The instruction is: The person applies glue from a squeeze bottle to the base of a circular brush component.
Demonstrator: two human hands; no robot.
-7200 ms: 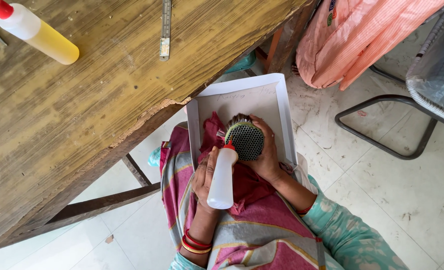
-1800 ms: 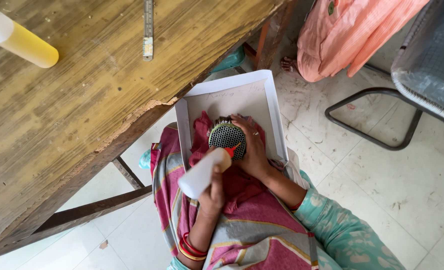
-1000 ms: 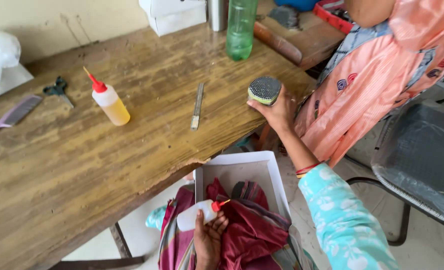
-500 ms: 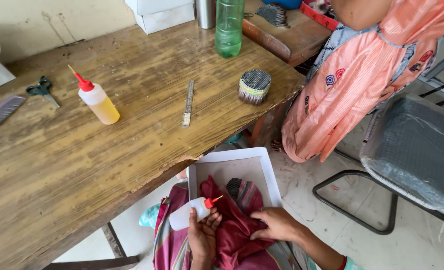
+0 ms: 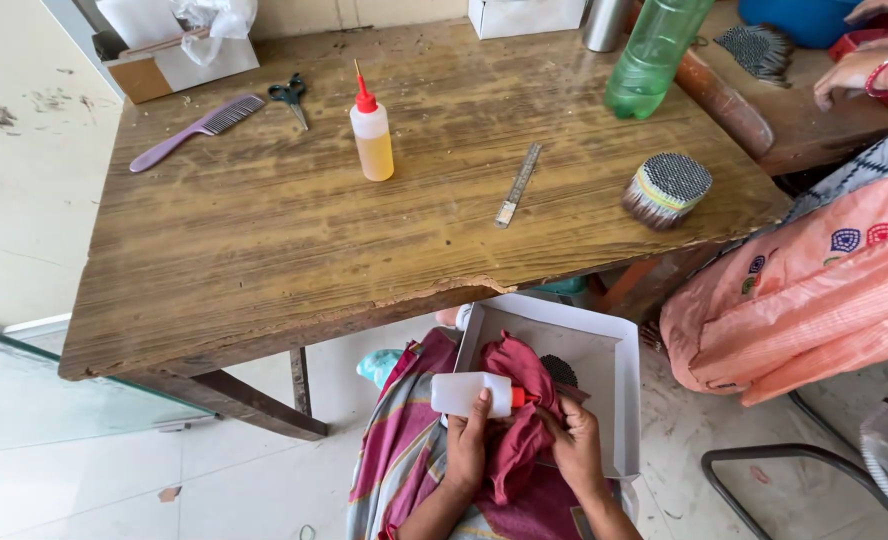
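2 squeeze bottles, 1 comb, 1 scissors, 1 ruler, 1 green bottle.

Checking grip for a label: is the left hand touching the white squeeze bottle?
Touching. The head view shows the left hand with fingers wrapped up around the white squeeze bottle, no gap.

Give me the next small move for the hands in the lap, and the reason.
Probably the right hand should lift the round dark mesh piece from the white tray: the left hand already holds the white red-tipped squeeze bottle beside it.
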